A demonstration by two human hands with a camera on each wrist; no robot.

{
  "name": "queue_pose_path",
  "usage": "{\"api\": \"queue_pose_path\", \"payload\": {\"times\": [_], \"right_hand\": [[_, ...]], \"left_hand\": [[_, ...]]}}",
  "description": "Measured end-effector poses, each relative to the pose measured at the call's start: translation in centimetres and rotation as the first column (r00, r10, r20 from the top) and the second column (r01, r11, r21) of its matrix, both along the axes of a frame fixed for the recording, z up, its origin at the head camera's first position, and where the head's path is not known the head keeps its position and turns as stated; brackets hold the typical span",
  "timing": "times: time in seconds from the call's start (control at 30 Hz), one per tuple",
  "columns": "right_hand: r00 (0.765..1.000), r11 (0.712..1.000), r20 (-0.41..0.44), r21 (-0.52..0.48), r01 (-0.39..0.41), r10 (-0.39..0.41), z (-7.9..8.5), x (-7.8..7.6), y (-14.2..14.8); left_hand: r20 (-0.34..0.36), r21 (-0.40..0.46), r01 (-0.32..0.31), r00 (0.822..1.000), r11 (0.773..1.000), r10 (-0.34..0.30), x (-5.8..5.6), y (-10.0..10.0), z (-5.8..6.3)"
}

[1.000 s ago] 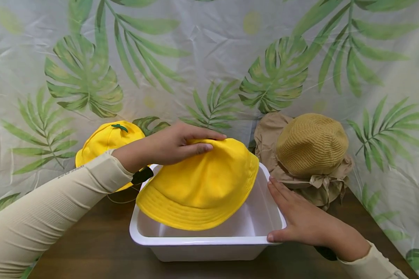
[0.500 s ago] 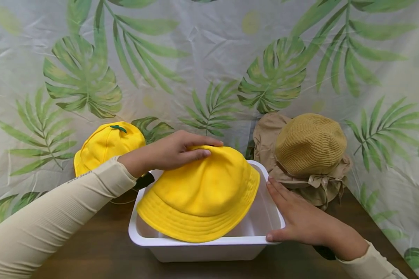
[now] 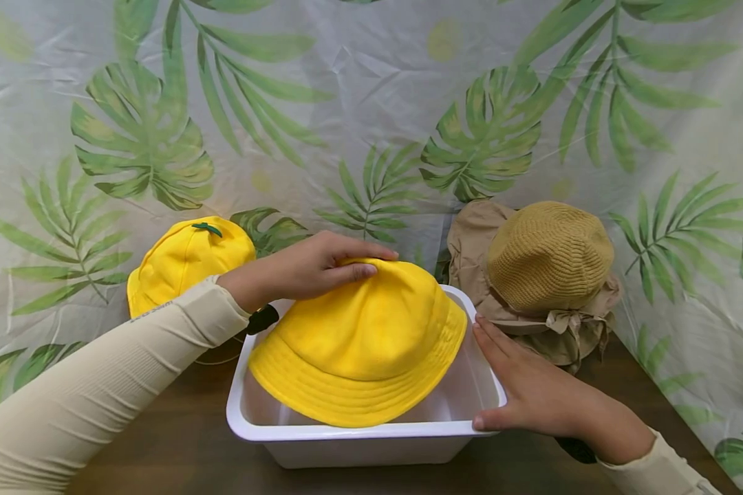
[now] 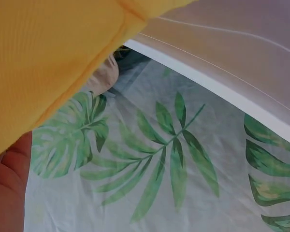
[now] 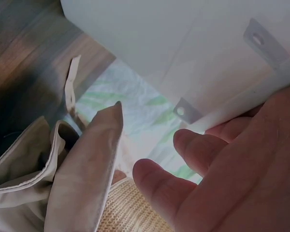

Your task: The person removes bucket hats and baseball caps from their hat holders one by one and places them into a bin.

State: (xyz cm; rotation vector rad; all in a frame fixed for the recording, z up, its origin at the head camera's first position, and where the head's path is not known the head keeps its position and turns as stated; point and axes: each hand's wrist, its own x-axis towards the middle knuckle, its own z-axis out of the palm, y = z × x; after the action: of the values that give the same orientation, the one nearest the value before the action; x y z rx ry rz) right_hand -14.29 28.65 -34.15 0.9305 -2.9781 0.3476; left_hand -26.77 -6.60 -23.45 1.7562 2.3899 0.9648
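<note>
In the head view my left hand (image 3: 312,271) pinches the crown of a yellow bucket hat (image 3: 371,337) between thumb and fingers. The hat slants within the opening of a white plastic basin (image 3: 371,432), its stitched brim toward the front rim. Close up, yellow cloth (image 4: 53,58) fills a corner of the left wrist view, with part of that hand below it. My right hand (image 3: 532,385) rests at the basin's right rim with straight, spread fingers, its thumb at the front corner. From the right wrist, the fingers (image 5: 159,188) lie beside the basin's outer wall (image 5: 150,43).
A second yellow hat (image 3: 192,258) with a green leaf-like tab stands at the back left, partly behind my left arm. At the back right, a mustard knitted hat (image 3: 551,258) sits on a beige cloth hat (image 3: 470,254) with a bow. A leaf-print sheet (image 3: 359,103) backs the dark table (image 3: 179,440).
The yellow bucket hat came down a little in my left hand, then shifted slightly right. My right hand stays at the basin's rim.
</note>
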Motion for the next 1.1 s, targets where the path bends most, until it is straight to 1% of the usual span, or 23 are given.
{"api": "queue_pose_path", "payload": {"times": [0.1, 0.2, 0.3, 0.43, 0.53, 0.67, 0.77, 0.87, 0.97, 1.1], "right_hand": [[1.0, 1.0, 0.002, 0.002, 0.002, -0.002, 0.0, 0.0, 0.0], [1.0, 1.0, 0.01, -0.002, 0.004, -0.004, 0.0, 0.0, -0.1], [1.0, 1.0, 0.013, -0.006, 0.003, -0.003, 0.0, 0.0, -0.1], [1.0, 1.0, 0.01, -0.012, -0.002, 0.002, 0.0, 0.1, 0.0], [1.0, 1.0, 0.005, -0.015, -0.002, 0.002, 0.0, 0.1, 0.0], [1.0, 1.0, 0.008, -0.016, 0.004, -0.003, 0.0, 0.1, 0.0], [1.0, 1.0, 0.003, -0.013, 0.004, -0.004, -0.1, 0.1, 0.0], [1.0, 1.0, -0.006, -0.005, 0.004, -0.004, -0.1, 0.0, 0.0], [1.0, 1.0, 0.002, -0.006, 0.01, -0.01, 0.0, 0.0, 0.0], [0.999, 1.0, 0.025, -0.012, 0.021, -0.021, 0.0, 0.0, 0.0]], "left_hand": [[-0.002, 0.003, -0.007, 1.0, 1.0, 0.007, -0.1, 0.0, 0.2], [0.003, 0.019, -0.03, 1.0, 0.999, 0.03, -0.2, -0.1, 0.5], [0.016, 0.017, -0.031, 0.999, 0.999, 0.031, -0.3, -0.1, 0.4], [0.042, -0.05, -0.007, 0.999, 0.999, 0.01, -0.2, 0.1, -0.4], [0.079, -0.097, 0.007, 0.997, 0.995, 0.001, -0.1, 0.4, -1.1], [0.119, -0.137, 0.03, 0.993, 0.99, -0.013, 0.1, 0.7, -1.8], [0.13, -0.155, 0.05, 0.991, 0.987, -0.03, 0.4, 1.1, -2.2], [0.136, -0.167, 0.082, 0.989, 0.983, -0.06, 0.6, 1.5, -2.8], [0.13, -0.19, 0.111, 0.988, 0.975, -0.087, 0.7, 1.8, -3.5], [0.136, -0.243, 0.12, 0.987, 0.963, -0.089, 0.9, 2.1, -4.4]]}}
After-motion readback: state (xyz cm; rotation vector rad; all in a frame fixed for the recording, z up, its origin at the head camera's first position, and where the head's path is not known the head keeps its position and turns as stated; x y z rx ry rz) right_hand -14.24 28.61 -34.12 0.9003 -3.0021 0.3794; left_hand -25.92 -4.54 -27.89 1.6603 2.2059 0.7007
